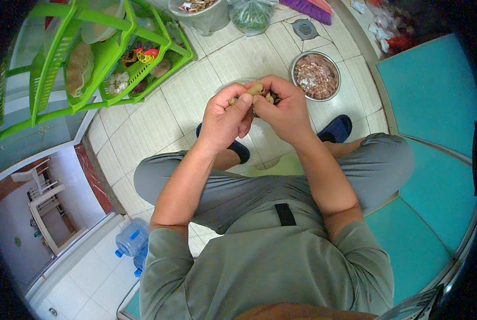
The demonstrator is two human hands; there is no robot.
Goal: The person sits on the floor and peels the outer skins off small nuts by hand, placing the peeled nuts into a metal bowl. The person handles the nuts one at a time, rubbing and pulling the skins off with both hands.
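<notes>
My left hand and my right hand meet in front of my knees, both gripping an unshelled peanut between thumbs and fingers. More peanut shells show around the fingers of both hands; whether they are held or lie beneath is hard to tell. Below the hands, a rounded container is mostly hidden, with only its pale rim showing. To the right of my right hand, a round steel bowl on the floor holds many shelled peanut kernels.
A green plastic rack holding garlic stands at the left. Ahead are a grey bucket, a plastic bag of greens and a floor drain. Teal cabinet panels line the right; water jugs stand behind left.
</notes>
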